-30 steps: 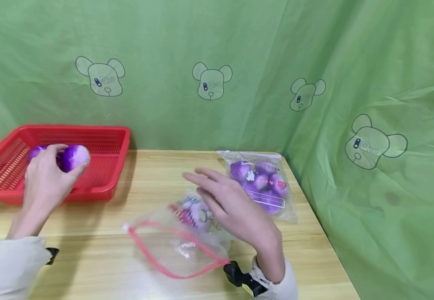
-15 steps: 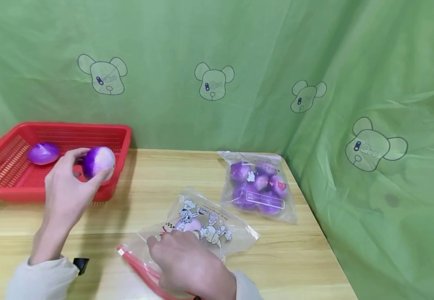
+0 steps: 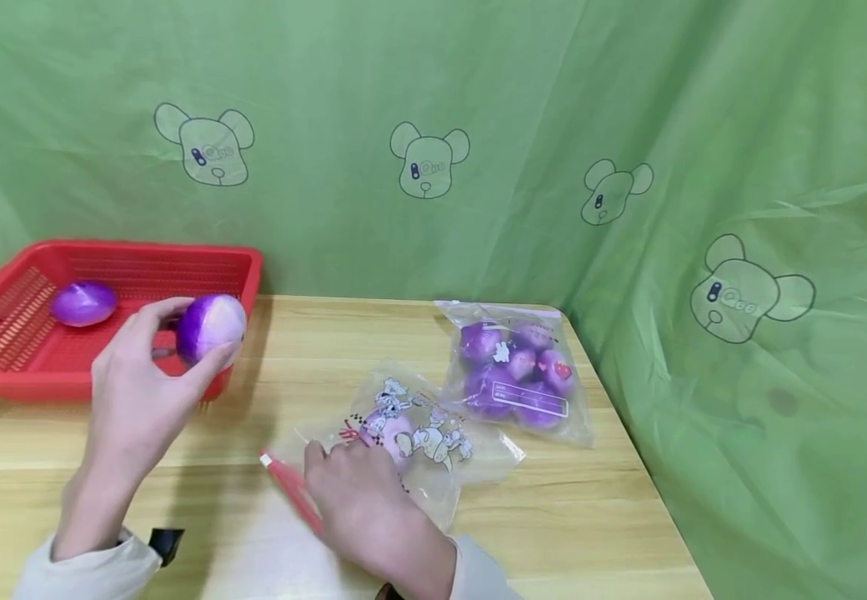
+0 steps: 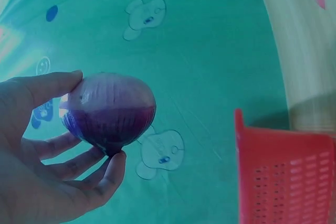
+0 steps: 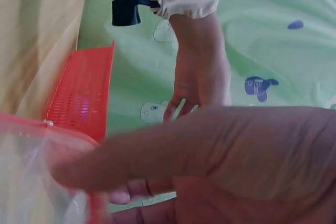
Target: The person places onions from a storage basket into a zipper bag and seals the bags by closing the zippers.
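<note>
My left hand (image 3: 137, 392) holds a purple-and-white onion (image 3: 211, 330) over the right part of the red basket (image 3: 126, 387). In the left wrist view the thumb and fingers grip the onion (image 4: 110, 108) around its sides and pointed tip. Another purple onion (image 3: 84, 303) lies in the basket. With my right hand (image 3: 373, 504) I pinch the red-edged mouth of a clear zip bag (image 3: 433, 492), printed with cartoon figures. A pale purple onion shows inside that bag; the right hand hides part of the mouth.
A second zip bag (image 3: 578, 421), filled with several purple onions, lies at the right back of the wooden table (image 3: 583, 517). A green curtain (image 3: 313, 208) with bear heads hangs behind and along the right side.
My left hand has lifted the onion and carried it rightward within the basket area. The right hand, raised over the bag before, has come down and taken hold of its red edge.
</note>
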Demonstrator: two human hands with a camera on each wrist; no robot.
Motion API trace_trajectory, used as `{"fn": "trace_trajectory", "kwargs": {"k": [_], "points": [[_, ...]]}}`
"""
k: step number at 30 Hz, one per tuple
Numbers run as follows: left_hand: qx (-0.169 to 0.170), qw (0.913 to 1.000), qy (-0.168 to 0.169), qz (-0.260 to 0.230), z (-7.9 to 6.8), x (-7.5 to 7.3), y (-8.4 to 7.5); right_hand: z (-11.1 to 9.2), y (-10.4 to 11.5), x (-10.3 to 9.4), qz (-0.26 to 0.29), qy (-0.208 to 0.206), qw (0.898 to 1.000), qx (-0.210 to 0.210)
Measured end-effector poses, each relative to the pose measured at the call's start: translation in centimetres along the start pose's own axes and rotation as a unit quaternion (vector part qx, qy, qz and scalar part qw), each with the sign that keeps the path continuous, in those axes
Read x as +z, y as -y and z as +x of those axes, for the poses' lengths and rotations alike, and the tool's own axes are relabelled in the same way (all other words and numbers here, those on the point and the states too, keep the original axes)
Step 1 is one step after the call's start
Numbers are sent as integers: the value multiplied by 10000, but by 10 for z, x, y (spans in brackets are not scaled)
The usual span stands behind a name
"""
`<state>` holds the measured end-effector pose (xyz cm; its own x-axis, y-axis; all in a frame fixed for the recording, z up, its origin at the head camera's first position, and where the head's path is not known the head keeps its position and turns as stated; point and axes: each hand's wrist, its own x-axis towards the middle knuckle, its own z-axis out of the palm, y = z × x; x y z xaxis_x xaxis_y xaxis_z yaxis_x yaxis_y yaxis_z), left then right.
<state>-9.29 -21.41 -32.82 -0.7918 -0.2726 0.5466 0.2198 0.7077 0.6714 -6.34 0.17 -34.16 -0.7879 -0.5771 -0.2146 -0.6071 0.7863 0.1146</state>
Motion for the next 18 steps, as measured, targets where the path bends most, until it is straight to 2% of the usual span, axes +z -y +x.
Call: {"fn": "trace_trajectory", "kwargs": {"k": [2,4,6,8,10,14,18], "points": [[109,9999,18,-24,0,0,-4,2,-7,-4,447,-38,9989,120],[199,9998,20,-86,1,0,-9,2,-21,-9,1007,-293,9944,115],[259,9995,19,-161,2,0,-16,2,-37,-14,1610,-778,9839,35],[363,9990,-18,-246,2,0,-23,1,-53,-18,2057,-1422,9682,-85],[517,9982,-59,-310,0,0,-31,1,-66,-21,2394,-2077,9483,-170],[975,9937,-174,-519,-5,0,-50,2,-83,-25,2932,-3248,8991,-108],[1440,9864,-93,-791,-14,6,-73,3,-90,-29,3309,-4397,8349,120]]}}
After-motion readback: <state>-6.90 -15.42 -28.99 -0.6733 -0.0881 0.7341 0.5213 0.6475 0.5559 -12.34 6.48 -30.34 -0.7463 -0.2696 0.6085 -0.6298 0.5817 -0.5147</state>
